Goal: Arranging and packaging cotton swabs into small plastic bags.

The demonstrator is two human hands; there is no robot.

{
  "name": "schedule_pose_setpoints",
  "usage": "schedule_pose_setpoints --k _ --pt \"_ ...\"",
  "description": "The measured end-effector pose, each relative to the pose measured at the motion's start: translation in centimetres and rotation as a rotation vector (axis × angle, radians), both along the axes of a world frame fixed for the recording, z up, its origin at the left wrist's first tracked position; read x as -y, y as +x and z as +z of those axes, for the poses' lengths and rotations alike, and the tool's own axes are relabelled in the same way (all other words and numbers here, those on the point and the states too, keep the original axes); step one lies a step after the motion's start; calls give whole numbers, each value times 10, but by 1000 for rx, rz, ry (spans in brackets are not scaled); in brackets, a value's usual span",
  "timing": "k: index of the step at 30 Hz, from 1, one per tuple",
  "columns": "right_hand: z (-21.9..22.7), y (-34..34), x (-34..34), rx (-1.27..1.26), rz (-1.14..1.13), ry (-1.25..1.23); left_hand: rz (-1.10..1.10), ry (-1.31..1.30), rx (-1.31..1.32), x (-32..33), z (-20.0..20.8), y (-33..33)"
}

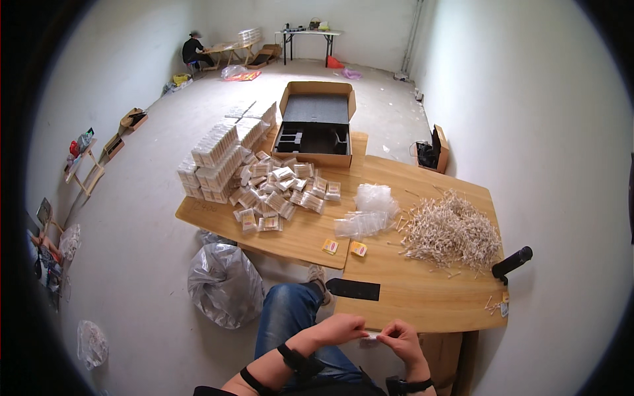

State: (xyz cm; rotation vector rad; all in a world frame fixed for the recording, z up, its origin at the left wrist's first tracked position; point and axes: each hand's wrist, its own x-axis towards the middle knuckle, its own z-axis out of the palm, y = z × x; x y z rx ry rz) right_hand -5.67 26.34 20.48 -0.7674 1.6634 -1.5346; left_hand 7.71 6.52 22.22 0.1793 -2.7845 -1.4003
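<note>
Both hands pinched one small clear plastic packet (370, 337) between them at the near edge of the light wooden table (422, 297).

Left hand (341, 328) and right hand (400, 339) each closed fingertips on it, just below a black rectangular strip (353, 289); a loose heap of pale thin sticks (452, 232) and a pile of clear empty bags (366, 212) lay farther back.

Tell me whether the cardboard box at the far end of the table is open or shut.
Open. The cardboard box has its lid flap raised at the back, showing dark foam lining and empty-looking compartments inside.
</note>
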Motion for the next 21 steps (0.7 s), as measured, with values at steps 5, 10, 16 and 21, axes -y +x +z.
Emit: schedule_pose_setpoints --k 5,10,16,21 --pt "-30 -27 1 64 -266 177 548 338 -232 75 13 -7" --pt "-92 -68 4 -563 -334 338 907 438 -246 144 -29 7" --pt "-141 -106 7 -1198 -364 558 390 114 212 130 -31 -10" --pt "-157 -105 10 -1314 -415 670 177 -238 442 144 -45 -56"
